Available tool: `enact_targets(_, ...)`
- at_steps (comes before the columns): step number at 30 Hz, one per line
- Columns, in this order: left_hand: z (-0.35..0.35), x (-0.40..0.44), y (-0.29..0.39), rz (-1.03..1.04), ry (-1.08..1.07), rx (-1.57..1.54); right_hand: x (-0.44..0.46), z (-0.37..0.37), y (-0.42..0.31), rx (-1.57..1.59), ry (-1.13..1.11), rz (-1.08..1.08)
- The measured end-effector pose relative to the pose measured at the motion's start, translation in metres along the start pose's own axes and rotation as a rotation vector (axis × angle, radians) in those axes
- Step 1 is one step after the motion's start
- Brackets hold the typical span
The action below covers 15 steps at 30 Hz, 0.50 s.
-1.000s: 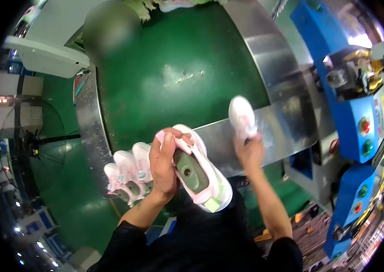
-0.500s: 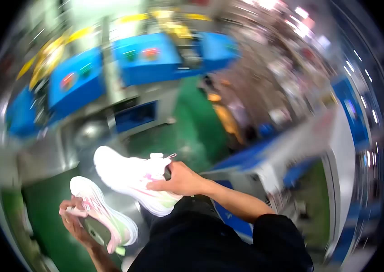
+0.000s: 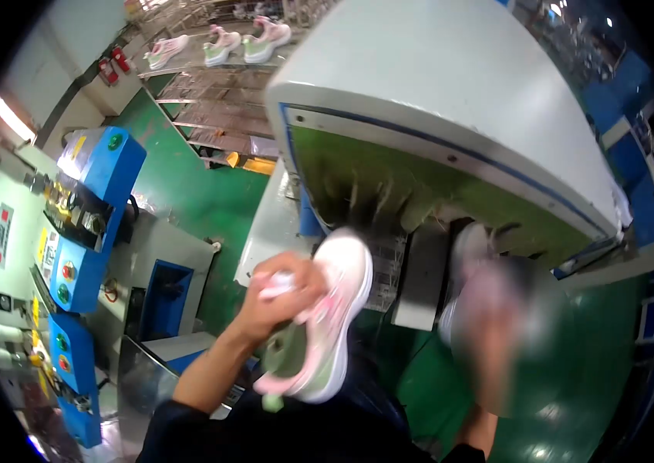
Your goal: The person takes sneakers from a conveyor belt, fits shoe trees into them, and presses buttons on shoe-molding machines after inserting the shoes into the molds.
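Blue control boxes [image 3: 65, 312] stand at the far left, and beyond them a metal rack [image 3: 196, 94] carries three pale shoes [image 3: 267, 45] along its top. Near the middle, the left hand [image 3: 288, 289] is closed on the upper of a shoe [image 3: 336, 297], about where the tongue would be, and holds it up with the toe pointing forward, just beside the corner of a big pale machine [image 3: 435, 69]. It should handle as a light thing, the upper soft and easy to squeeze, the sole thicker and firmer; the smooth white edge may slip a little, and it hardly looks fragile, though the pale cloth would probably mark. The tongue seems a sound place to take hold, with the heel collar as another. Its upper is light pink, nearly white at the toe, above a white sole, with a green tab [image 3: 272, 403] at the heel; green also shows inside the opening, but whether as insole or form I cannot tell. Further right, a second shoe [image 3: 472, 245] points its toe towards the machine's underside, and over it is the right hand [image 3: 491, 312], so blurred that I cannot tell whether it grips or only touches
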<state>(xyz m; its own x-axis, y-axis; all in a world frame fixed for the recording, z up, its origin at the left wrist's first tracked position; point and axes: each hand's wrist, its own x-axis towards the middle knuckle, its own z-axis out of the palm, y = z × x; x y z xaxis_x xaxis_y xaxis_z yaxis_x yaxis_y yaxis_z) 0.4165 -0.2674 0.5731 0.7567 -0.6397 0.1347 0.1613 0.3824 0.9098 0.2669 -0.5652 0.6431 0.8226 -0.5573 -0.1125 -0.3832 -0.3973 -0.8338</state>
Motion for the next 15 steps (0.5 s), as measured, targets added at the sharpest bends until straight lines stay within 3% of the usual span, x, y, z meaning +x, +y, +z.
enact_targets(2, -0.003, 0.042, -0.031, -0.100, -0.084, 0.154, -0.005, 0.015, 0.019, -0.202, 0.205, 0.080)
enact_targets(3, 0.006, 0.080, -0.057, -0.212, -0.170, 0.426, 0.006, 0.020, 0.040, -0.306, 0.284, 0.109)
enact_targets(4, 0.023, 0.099, -0.067, -0.128, -0.209, 0.600, 0.015, 0.018, 0.050, -0.418, 0.379, 0.124)
enact_targets(5, 0.041, 0.118, -0.076, -0.039, -0.235, 0.774, 0.021, 0.018, 0.148, -0.925, 0.650, -0.539)
enact_targets(6, 0.049, 0.117, -0.068, -0.018, -0.209, 0.780, 0.009, 0.033, 0.060, -0.303, 0.685, -0.142)
enact_targets(8, 0.056, 0.076, -0.028, 0.053, -0.110, 0.635, -0.027, 0.059, 0.027, 0.380, 1.003, -0.614)
enact_targets(10, 0.069, 0.031, 0.011, 0.156, -0.027, 0.577, -0.018, 0.086, 0.015, 0.395, 0.771, -0.657)
enact_targets(13, 0.062, -0.073, 0.033, 0.057, 0.179, 0.553, -0.065, 0.180, -0.048, 0.597, -0.103, -0.966)
enact_targets(15, 0.039, -0.148, 0.017, 0.066, 0.361, 0.281, -0.092, 0.217, -0.085, 0.592, -0.385, -1.152)
